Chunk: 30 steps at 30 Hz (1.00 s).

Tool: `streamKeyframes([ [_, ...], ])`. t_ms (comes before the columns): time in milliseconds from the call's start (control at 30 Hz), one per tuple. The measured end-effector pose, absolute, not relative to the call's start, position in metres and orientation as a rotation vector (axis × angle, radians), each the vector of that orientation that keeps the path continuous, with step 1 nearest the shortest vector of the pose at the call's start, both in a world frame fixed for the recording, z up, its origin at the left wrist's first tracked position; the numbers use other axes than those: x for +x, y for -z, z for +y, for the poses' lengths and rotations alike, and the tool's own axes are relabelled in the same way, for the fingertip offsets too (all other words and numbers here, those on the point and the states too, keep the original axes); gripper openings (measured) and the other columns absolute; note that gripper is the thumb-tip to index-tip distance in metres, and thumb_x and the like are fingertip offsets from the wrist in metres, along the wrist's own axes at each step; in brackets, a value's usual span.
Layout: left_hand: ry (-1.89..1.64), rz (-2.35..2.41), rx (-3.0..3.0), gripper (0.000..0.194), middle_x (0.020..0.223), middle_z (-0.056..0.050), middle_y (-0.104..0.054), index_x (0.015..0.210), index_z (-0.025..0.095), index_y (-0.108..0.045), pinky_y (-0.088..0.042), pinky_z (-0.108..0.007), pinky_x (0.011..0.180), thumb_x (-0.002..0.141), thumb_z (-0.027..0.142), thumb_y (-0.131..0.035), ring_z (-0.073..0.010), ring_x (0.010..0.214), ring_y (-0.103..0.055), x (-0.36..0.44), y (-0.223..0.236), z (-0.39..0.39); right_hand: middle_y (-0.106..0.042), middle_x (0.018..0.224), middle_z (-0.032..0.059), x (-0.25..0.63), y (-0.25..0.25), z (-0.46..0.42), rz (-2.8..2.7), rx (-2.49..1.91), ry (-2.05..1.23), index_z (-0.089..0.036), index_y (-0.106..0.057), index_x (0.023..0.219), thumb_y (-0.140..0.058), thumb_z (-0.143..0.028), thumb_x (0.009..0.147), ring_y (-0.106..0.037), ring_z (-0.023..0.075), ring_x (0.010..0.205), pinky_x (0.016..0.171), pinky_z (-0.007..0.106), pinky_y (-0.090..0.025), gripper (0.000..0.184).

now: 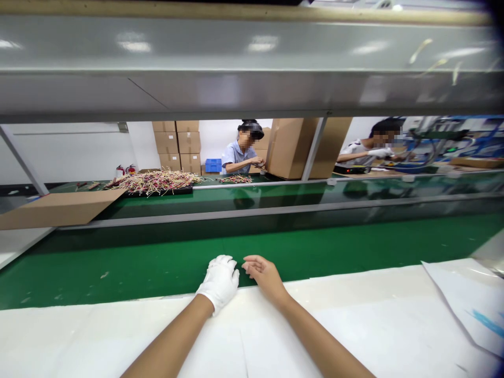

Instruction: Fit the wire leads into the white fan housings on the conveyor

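My left hand (pixel 219 281), in a white glove, rests at the near edge of the green conveyor belt (pixel 165 257). Its fingers are loosely bent, and nothing shows in them. My bare right hand (pixel 263 272) is just beside it, a small gap between the two. Its fingers curve inward toward the left hand, with the thumb apart from them and no object visible in the hand. Both forearms reach over a white-covered work surface (pixel 220 346).
A metal overhead panel (pixel 252 89) spans the top. Across the belt lie a heap of thin wires (pixel 157 181) and a cardboard sheet (pixel 63 207). Two people (pixel 239 155) work beyond, near a large carton (pixel 291 147). A paper sheet (pixel 468 294) lies at right.
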<state>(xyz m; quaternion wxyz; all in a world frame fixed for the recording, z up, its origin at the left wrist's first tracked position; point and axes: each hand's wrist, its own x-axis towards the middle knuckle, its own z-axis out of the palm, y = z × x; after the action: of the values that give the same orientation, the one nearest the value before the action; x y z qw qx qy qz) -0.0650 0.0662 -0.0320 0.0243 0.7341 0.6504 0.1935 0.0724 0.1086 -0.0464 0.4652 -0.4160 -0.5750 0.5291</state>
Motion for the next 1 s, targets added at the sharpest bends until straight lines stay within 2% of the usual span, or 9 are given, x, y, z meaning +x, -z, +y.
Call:
streamKeyframes([
  [500, -0.631, 1.981, 2.316, 0.028, 0.107, -0.007, -0.056, 0.094, 0.016, -0.06, -0.036, -0.034, 0.089, 0.078, 0.025, -0.038, -0.0209, 0.101, -0.046, -0.0669, 0.0368, 0.0689, -0.058, 0.055, 0.0006, 0.0716, 0.0464, 0.1083, -1.491, -1.026, -1.293, -0.016, -0.059, 0.07, -0.056, -0.033, 0.065, -0.049, 0.012, 0.048, 0.048, 0.025, -0.039, 0.018],
  [767, -0.651, 1.991, 2.312, 0.031, 0.109, -0.008, -0.055, 0.099, 0.016, -0.059, -0.035, -0.033, 0.09, 0.079, 0.023, -0.037, -0.022, 0.103, -0.045, -0.0657, 0.0343, 0.0657, -0.066, 0.071, 0.0059, 0.0729, 0.049, 0.1093, -1.495, -1.022, -1.302, -0.015, -0.058, 0.078, -0.055, -0.029, 0.064, -0.055, 0.0149, 0.057, 0.052, 0.026, -0.042, 0.02],
  [1000, -0.639, 2.007, 2.293, 0.03, 0.107, -0.007, -0.056, 0.097, 0.017, -0.061, -0.036, -0.034, 0.09, 0.078, 0.025, -0.038, -0.0211, 0.102, -0.047, -0.0656, 0.0357, 0.0682, -0.065, 0.068, 0.005, 0.0727, 0.0498, 0.1097, -1.523, -1.022, -1.299, -0.015, -0.057, 0.078, -0.05, -0.027, 0.065, -0.053, 0.0135, 0.055, 0.052, 0.026, -0.042, 0.019],
])
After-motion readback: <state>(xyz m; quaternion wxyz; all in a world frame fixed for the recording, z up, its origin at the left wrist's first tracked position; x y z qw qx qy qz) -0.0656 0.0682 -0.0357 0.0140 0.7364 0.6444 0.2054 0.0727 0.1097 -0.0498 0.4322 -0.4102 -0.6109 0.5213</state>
